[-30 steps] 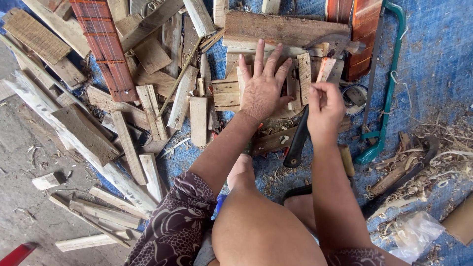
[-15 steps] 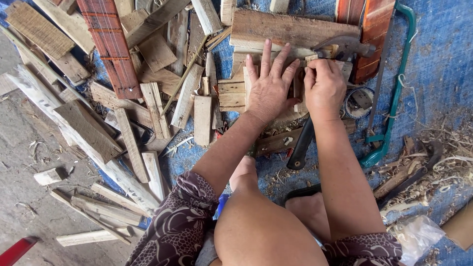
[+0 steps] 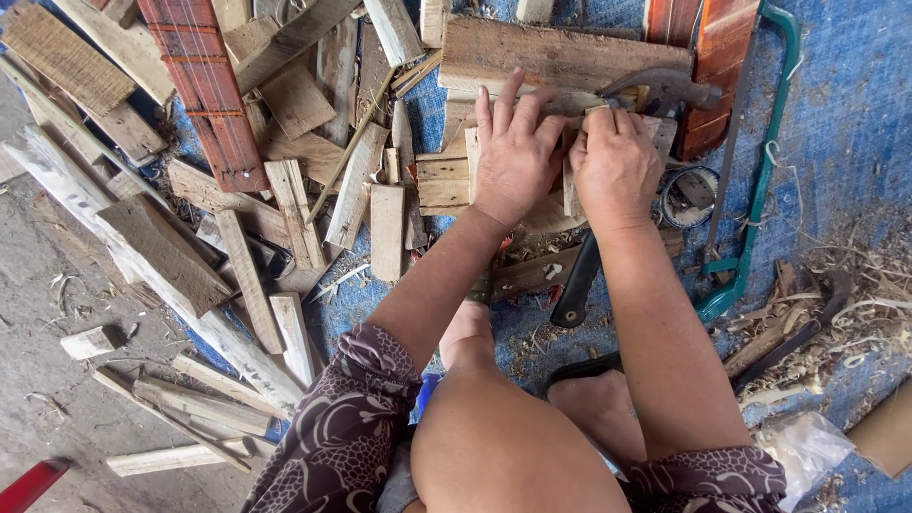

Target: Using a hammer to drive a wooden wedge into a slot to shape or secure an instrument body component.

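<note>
Wood scraps (image 3: 446, 180) are lying in a loose heap on a blue tarp (image 3: 845, 123), and the person crouching over them is working at the far middle of the pile, seen from the head camera looking straight down. Their left hand (image 3: 513, 157) is lying flat and open, fingers spread, pressing down on short pale offcuts just near of a long weathered plank (image 3: 560, 52). Their right hand (image 3: 617, 166) is sitting just beside it, touching or almost touching, with fingers curled around a small pale wooden piece (image 3: 596, 111) at the fingertips; how firmly it is gripping I cannot tell. A hammer head (image 3: 665, 90) is lying just beyond the right hand, against the plank. A dark handle (image 3: 575, 285) is sticking out toward the person from under the right wrist. Off to the right a green-framed hacksaw (image 3: 760, 161) is resting on the tarp, with curled wood shavings (image 3: 855, 275) scattered nearer and further right. Off to the far left a red slatted board (image 3: 204, 85) is lying across more planks, and longer pale strips (image 3: 190, 399) are spilling onto the bare concrete floor (image 3: 47, 285). Both bare knees and patterned shorts (image 3: 342, 437) are filling the near edge.
</note>
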